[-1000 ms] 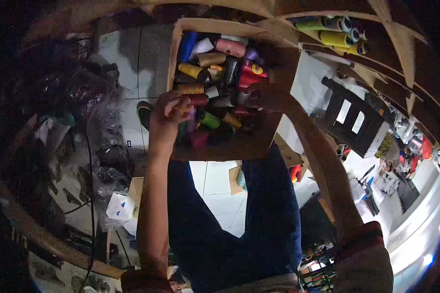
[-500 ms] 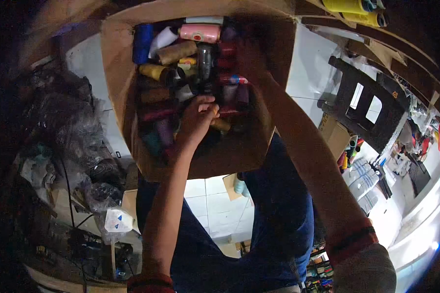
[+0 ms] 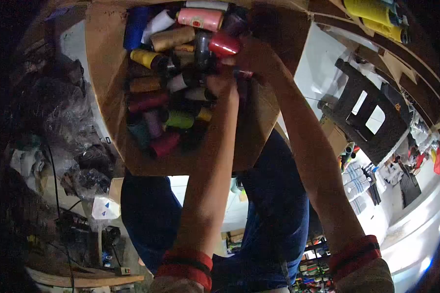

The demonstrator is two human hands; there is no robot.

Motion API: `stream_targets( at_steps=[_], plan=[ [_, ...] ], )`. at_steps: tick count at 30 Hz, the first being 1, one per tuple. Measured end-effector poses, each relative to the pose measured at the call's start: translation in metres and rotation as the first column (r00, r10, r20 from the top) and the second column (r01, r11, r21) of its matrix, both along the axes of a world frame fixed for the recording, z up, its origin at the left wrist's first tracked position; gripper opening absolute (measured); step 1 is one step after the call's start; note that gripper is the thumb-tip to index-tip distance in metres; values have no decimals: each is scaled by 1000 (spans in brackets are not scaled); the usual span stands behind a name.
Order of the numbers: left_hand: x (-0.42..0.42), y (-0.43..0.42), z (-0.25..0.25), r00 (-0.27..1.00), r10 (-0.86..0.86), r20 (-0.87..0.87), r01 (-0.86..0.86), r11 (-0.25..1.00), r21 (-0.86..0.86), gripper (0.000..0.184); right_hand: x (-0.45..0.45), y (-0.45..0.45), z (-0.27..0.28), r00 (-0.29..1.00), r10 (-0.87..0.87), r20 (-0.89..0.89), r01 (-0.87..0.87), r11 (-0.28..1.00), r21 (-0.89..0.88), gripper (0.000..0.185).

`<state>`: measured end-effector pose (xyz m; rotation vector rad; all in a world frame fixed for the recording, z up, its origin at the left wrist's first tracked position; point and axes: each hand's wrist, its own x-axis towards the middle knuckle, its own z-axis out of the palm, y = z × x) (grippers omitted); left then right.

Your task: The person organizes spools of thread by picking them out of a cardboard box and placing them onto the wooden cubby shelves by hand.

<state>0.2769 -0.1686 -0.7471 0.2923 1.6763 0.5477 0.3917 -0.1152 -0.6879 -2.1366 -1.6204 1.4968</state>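
An open cardboard box (image 3: 102,73) holds several thread spools, among them a blue one (image 3: 136,28), a pink one (image 3: 200,18), a tan one (image 3: 172,38), a yellow one (image 3: 144,58) and a green one (image 3: 179,119). My right hand (image 3: 255,56) is at the box's right side, its fingers closed on a shiny red spool (image 3: 225,44). Just left of it and lower, my left hand (image 3: 222,80) reaches among the spools near a black spool (image 3: 204,51). Its fingers are blurred and dark, so their hold cannot be made out.
Yellow spools (image 3: 371,14) lie on a wooden shelf at the upper right. A black slotted panel (image 3: 371,115) leans at the right. Clear plastic bags (image 3: 63,117) and a white cone (image 3: 105,208) are at the left. Below the box are my legs.
My left hand has moved right and up, close to my right hand. The red spool now shows raised in my right hand. Compared with a second ago, the box fills more of the view.
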Motion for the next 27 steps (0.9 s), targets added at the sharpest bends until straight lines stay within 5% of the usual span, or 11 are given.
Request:
stream_targets(
  at_steps=[5,7,8,11,13,15,18,21,24,27],
  plan=[
    [1,12,8,989,82,120,-114,948,296,35,-13,-26,26,897,-426,-120,427,904,-22,54],
    [-10,31,37,990,87,115,-108,975,194,35,-21,-25,48,823,-555,-120,559,829,0,53],
    [-20,37,49,990,89,111,-105,984,146,35,-22,-26,45,805,-577,-139,582,813,-8,53],
    [-64,40,56,812,192,551,-243,970,20,39,-34,-37,42,797,-574,-186,591,805,47,52],
    [-93,37,73,892,-57,448,-59,969,241,43,-69,-37,72,864,-464,-195,498,844,201,47],
    [-119,30,104,894,-120,433,-1,963,270,48,-100,-46,78,836,-463,-295,519,841,153,46],
    [-155,22,143,891,-51,452,26,998,60,54,-117,-42,126,528,-691,-493,546,721,-426,61],
    [-192,-5,161,795,91,599,-59,996,-73,57,-138,-50,131,502,-681,-533,468,732,-495,62],
    [-193,-6,162,572,316,757,-260,945,-198,59,-157,-62,114,842,-464,-275,473,880,-37,59],
    [-198,3,143,514,211,831,-153,976,-154,63,-158,-60,117,891,-438,-121,443,896,20,48]
  ],
)
